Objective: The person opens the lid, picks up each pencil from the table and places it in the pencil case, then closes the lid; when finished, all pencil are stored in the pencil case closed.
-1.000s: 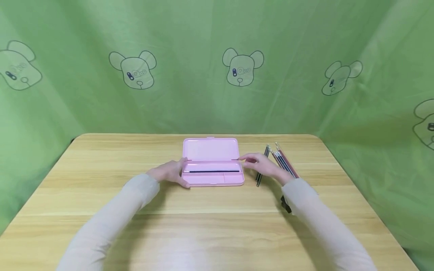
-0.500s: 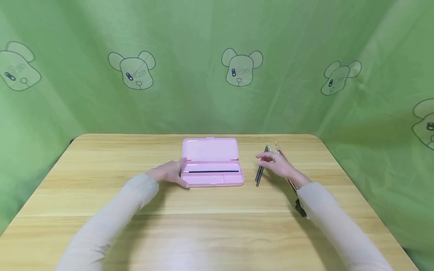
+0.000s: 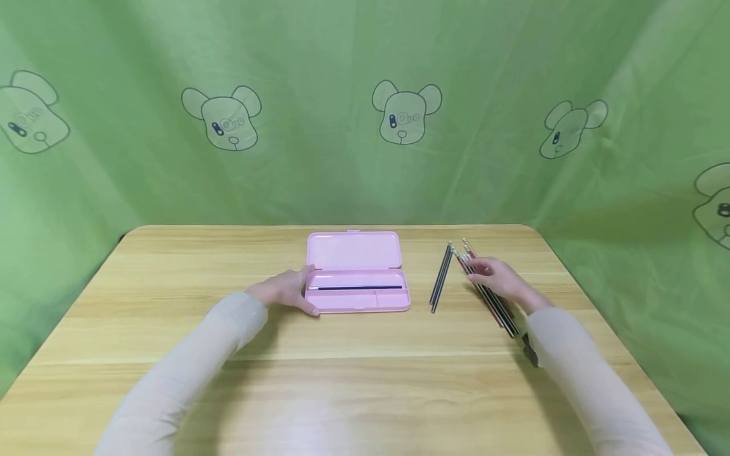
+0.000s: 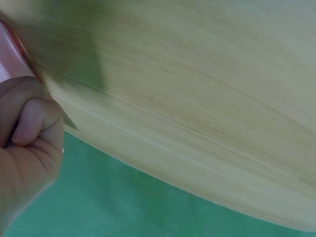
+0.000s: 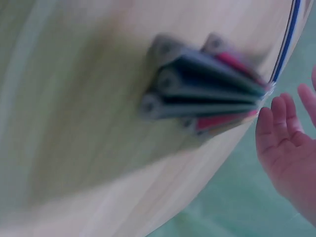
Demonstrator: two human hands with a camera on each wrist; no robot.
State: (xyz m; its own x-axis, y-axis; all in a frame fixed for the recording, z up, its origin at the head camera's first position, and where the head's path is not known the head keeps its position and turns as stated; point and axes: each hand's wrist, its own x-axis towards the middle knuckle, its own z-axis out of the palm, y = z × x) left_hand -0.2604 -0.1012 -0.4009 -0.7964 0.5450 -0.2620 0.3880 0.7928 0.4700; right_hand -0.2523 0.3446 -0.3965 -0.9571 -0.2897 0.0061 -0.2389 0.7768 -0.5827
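Observation:
A pink pencil case [image 3: 355,252] lies with its lid raised, and one dark pencil [image 3: 359,288] rests in its long compartment. My left hand [image 3: 285,290] grips the case's left end, thumb at the front corner and fingers farther back. In the left wrist view, only a corner of the pencil case [image 4: 11,57] shows beside the curled fingers. My right hand [image 3: 497,278] hovers at a pile of dark and red pencils [image 3: 492,303]. The right wrist view has the pencils [image 5: 212,89] blurred, with the right hand [image 5: 291,153] beside their far ends, fingers fairly straight.
Two dark pencils [image 3: 441,278] lie between the case and the pile. A black object [image 3: 530,349] shows by the right cuff, partly hidden. Green curtain [image 3: 319,171] hangs behind the wooden table [image 3: 365,392].
My right hand has moved from the case's right edge, past the two dark pencils, to the pile farther right. The left hand has stayed on the case.

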